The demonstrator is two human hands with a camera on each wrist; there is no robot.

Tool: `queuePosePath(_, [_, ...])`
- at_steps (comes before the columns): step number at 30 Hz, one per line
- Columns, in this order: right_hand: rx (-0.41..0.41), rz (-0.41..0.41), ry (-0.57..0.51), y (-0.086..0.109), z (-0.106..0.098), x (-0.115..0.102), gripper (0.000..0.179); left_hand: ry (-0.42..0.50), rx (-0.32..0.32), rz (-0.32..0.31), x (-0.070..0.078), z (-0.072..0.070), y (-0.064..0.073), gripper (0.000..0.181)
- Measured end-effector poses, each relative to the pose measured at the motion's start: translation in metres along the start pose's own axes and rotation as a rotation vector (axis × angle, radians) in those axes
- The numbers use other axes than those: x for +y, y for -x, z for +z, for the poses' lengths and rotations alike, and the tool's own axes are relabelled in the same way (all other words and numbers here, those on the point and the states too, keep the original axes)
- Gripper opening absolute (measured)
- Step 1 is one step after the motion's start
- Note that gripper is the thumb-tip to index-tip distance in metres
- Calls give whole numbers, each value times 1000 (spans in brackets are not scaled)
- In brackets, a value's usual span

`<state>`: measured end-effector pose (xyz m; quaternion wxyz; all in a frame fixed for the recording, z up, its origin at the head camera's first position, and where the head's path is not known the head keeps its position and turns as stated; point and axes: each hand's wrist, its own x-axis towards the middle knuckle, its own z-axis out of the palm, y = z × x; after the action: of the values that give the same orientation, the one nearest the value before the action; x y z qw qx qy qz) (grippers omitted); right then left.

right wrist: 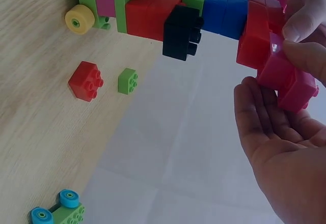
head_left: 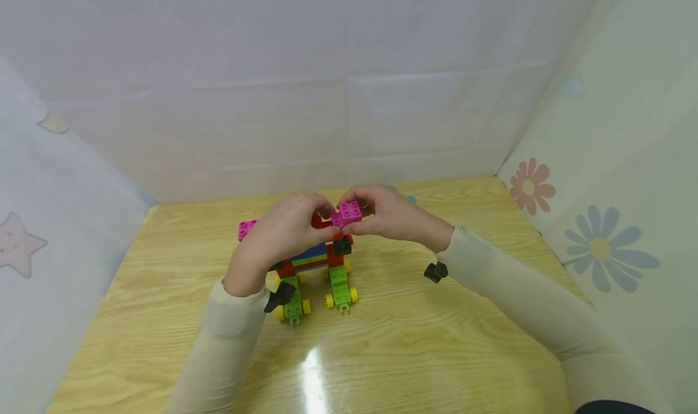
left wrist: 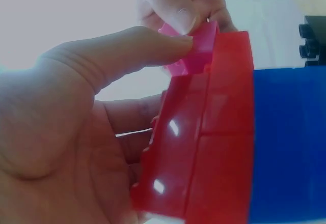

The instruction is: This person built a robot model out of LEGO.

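Pink bricks (head_left: 350, 211) sit at the top right end of a toy built of bricks, on a row of red bricks (left wrist: 224, 107) above a blue layer (left wrist: 290, 142). My right hand (head_left: 389, 214) pinches the pink bricks between thumb and fingers. From the other side my left hand (head_left: 286, 229) grips the top of the build, its thumb against the pink brick (left wrist: 204, 46) and its fingers behind the red ones. Beneath, green wheeled bases (head_left: 340, 290) with yellow wheels carry the build. A black brick (right wrist: 178, 33) sticks out from its side.
Another pink brick (head_left: 246, 228) shows left of my left hand. Beyond the build, a loose red brick (right wrist: 85, 81), a small green brick (right wrist: 127, 81) and a green base with blue wheels (right wrist: 69, 214) lie on the wooden table (head_left: 436, 341). Cloth-covered walls (head_left: 272, 129) border the table.
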<state>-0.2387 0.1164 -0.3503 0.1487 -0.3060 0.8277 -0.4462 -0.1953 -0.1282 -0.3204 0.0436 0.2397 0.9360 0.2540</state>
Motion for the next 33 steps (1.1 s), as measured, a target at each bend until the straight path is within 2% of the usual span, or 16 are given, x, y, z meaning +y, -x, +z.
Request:
queuePosePath(7, [17,24,11,1,-1,-1,39,-79,35,-30,-7,-12,14,36])
queuePosePath(15, [20,33,9,5,-1,-3,39,-84,54,-23,-32,-21,32,30])
queuePosePath(25, [36,39,19,8,-3,-2,41,67,92,31,-72,-22,46,29])
queuePosePath(29, [37,43,10,9,-3,-2,40,157,90,33,-87,-19,48,32])
queuePosePath(33, [34,45,-3,9,-3,0,39,279,69,9,-103,-16,48,37])
